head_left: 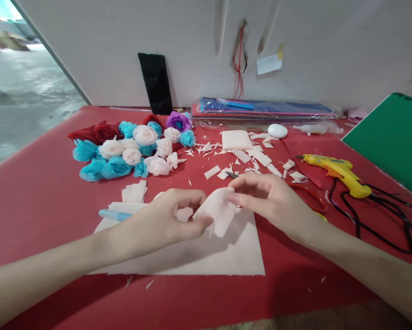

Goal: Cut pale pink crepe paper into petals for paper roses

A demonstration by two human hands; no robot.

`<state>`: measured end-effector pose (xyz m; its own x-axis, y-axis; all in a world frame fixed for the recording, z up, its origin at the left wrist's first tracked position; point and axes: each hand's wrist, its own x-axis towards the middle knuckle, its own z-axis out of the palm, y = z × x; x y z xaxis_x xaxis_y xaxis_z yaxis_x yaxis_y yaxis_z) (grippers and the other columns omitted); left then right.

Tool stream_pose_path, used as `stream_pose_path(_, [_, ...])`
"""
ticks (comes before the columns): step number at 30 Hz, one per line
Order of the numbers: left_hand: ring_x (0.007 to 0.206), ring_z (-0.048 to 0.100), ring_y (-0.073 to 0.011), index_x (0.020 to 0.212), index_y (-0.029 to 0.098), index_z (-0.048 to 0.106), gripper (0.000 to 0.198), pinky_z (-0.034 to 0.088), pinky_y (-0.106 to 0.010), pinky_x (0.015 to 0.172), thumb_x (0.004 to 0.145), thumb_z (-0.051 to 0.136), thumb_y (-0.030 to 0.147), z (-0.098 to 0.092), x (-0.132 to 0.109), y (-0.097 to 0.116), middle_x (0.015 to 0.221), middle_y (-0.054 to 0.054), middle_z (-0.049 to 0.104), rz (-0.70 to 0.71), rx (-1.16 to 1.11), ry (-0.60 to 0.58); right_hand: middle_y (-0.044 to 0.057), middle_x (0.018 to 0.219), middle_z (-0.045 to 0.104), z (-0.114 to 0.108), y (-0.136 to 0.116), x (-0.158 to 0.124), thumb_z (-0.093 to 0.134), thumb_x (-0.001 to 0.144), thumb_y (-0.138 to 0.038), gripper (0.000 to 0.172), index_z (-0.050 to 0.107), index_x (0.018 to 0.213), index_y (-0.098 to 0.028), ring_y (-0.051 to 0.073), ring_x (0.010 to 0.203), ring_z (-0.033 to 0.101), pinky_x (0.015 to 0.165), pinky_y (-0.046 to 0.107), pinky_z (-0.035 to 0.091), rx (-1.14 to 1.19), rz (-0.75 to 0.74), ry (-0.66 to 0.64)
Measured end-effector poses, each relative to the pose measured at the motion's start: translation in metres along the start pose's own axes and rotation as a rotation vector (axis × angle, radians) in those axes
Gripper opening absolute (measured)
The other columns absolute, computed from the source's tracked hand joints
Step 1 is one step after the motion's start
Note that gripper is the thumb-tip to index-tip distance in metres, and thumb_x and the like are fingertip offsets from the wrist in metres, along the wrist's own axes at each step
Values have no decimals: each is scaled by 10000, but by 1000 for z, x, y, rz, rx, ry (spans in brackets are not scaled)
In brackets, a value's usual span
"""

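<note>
My left hand [164, 220] and my right hand [271, 201] both pinch a small pale pink paper piece [217, 211] held just above a large pale pink paper sheet [226, 256] on the red table [37, 192]. The left fingers grip its left lower edge, the right fingers its upper right edge. A light blue pen [111, 214] lies on the sheet just left of my left wrist. A small stack of cut pink squares [134, 192] sits behind it.
A cluster of paper flowers [133, 149], blue, pale pink, red and purple, lies at the back left. Pink scraps [247, 158] litter the middle. A yellow glue gun [339, 173] with black cord lies right, near a green board [391, 137]. Paper rolls [260, 107] and a black phone [156, 82] stand by the wall.
</note>
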<state>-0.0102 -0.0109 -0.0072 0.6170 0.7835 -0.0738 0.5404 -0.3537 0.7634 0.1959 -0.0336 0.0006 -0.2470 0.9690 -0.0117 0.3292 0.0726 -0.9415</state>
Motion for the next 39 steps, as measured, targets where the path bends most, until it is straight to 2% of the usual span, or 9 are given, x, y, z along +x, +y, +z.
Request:
stream_pose_path(4, [535, 526, -115, 634, 208, 546, 248, 423, -194, 500, 831, 537, 357, -7, 6, -9, 576, 48, 558, 78, 19, 113, 5, 789, 665, -9, 0, 1, 610, 799, -221, 50, 643, 785, -185, 135, 698, 575, 639, 266, 434, -92, -85, 232])
stream_pose_path(6, [594, 575, -137, 663, 207, 574, 229, 461, -223, 569, 830, 535, 359, -13, 11, -15, 624, 24, 615, 112, 46, 156, 9, 788, 644, -22, 0, 5, 595, 808, -239, 71, 631, 777, -187, 140, 703, 563, 639, 275, 419, -168, -96, 233])
stream_pose_path(11, [609, 599, -145, 672, 201, 589, 206, 448, -238, 586, 822, 531, 330, -21, 20, -25, 645, 10, 656, 146, 109, 160, 3, 722, 651, -55, -1, 14, 594, 776, -278, 123, 652, 702, -199, 155, 645, 588, 573, 270, 431, -309, -23, -266])
stream_pose_path(14, [613, 612, -149, 710, 201, 619, 191, 442, -235, 569, 820, 526, 326, -21, 22, -30, 654, 10, 682, 150, 145, 146, 25, 853, 716, -57, -3, 13, 615, 748, -178, 87, 674, 688, -199, 194, 757, 649, 645, 285, 475, -430, 7, -485])
stream_pose_path(20, [613, 616, -152, 707, 201, 627, 223, 442, -242, 557, 832, 520, 353, -23, 25, -39, 710, -5, 704, 159, 192, 182, 41, 1346, 570, -46, -3, 10, 577, 797, -151, 111, 635, 724, -212, 269, 1206, 532, 920, 363, 439, -553, -22, -458])
stream_pose_path(27, [573, 598, -134, 753, 195, 625, 194, 442, -224, 537, 849, 506, 314, -21, 26, -41, 649, 10, 669, 249, 236, 185, 50, 1125, 683, -58, -4, 11, 572, 789, -113, 117, 624, 737, -205, 248, 1011, 634, 789, 332, 475, -630, 10, -472])
stream_pose_path(32, [893, 644, -197, 909, 202, 667, 246, 489, -301, 808, 899, 422, 219, -21, 27, -41, 919, -53, 722, 419, 284, 54, 46, 1141, 672, -63, -6, 10, 551, 766, -83, 149, 607, 702, -205, 263, 1080, 604, 843, 352, 467, -668, 23, -449])
stream_pose_path(35, [1180, 547, -205, 1088, 242, 652, 325, 361, -387, 1065, 934, 382, 152, -21, 32, -38, 1165, -28, 689, 509, 407, -109, 58, 1147, 675, -66, -5, 9, 528, 726, -67, 160, 586, 657, -199, 300, 1113, 589, 798, 349, 477, -692, 65, -422])
stream_pose_path(39, [1225, 530, -200, 1182, 210, 615, 362, 349, -381, 1099, 944, 354, 131, -22, 43, -34, 1286, -42, 636, 500, 586, -200, 58, 1120, 691, -69, -4, 9, 530, 739, -133, 113, 607, 698, -205, 302, 1086, 603, 793, 348, 475, -704, 125, -423])
